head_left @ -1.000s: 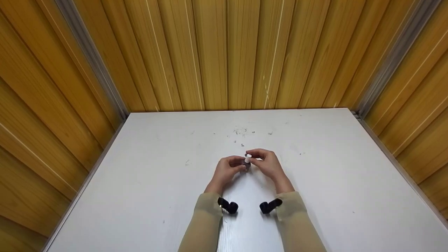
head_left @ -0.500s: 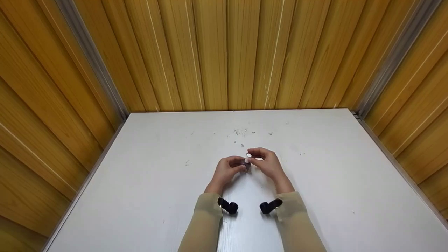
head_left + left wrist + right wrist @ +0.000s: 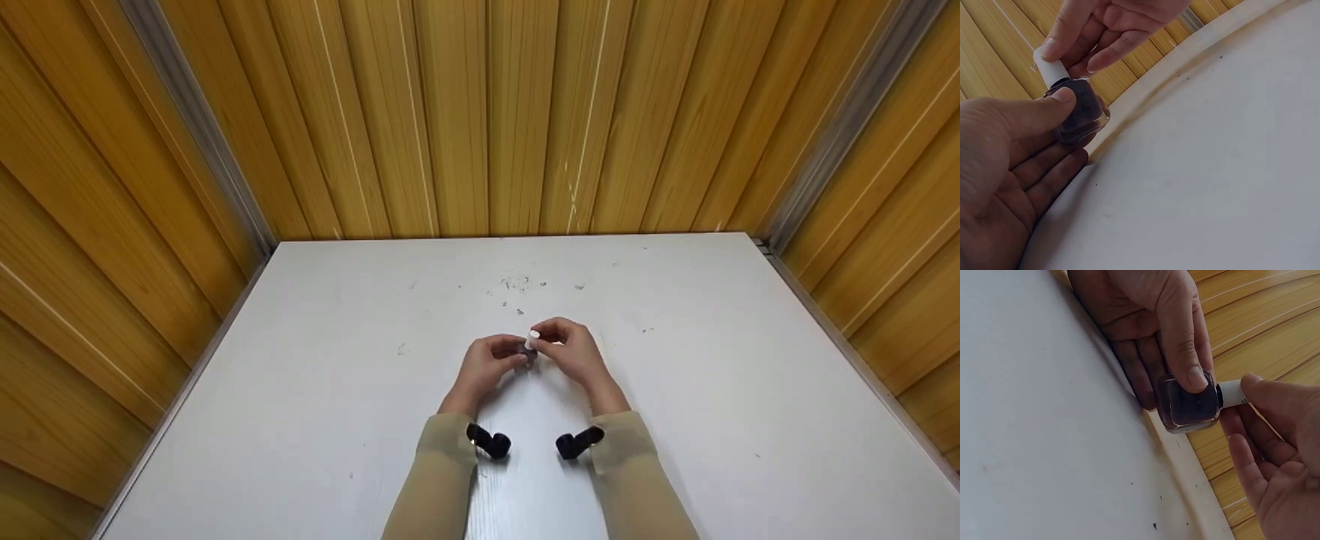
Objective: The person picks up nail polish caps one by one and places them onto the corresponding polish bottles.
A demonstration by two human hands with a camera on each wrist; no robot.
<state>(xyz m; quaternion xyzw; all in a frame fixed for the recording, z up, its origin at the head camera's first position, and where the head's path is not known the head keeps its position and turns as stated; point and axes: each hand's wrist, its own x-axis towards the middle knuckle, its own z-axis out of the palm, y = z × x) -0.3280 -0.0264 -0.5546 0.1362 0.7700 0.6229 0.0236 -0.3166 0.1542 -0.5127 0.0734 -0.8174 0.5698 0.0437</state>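
Note:
A small nail polish bottle (image 3: 1085, 107) of clear glass with dark purple polish is held between both hands. My left hand (image 3: 484, 367) pinches its glass body, thumb across the front face and fingers behind. The white cap (image 3: 1232, 393) sits at the neck of the bottle, and my right hand (image 3: 576, 351) pinches it between thumb and fingers. In the right wrist view a dark band shows between cap and glass. Dark lettering on the bottle's front is partly covered by the left thumb.
A white table (image 3: 300, 375) with scattered dark specks and scuffs (image 3: 516, 283) lies under the hands. Yellow wood-look panels (image 3: 480, 120) stand behind and on both sides, with grey metal posts (image 3: 202, 127) at the corners. Black wrist cameras (image 3: 489, 441) stick out from the sleeves.
The right fingers shift slightly around the white cap, and its tilt changes a little. The left hand and the bottle stay in place.

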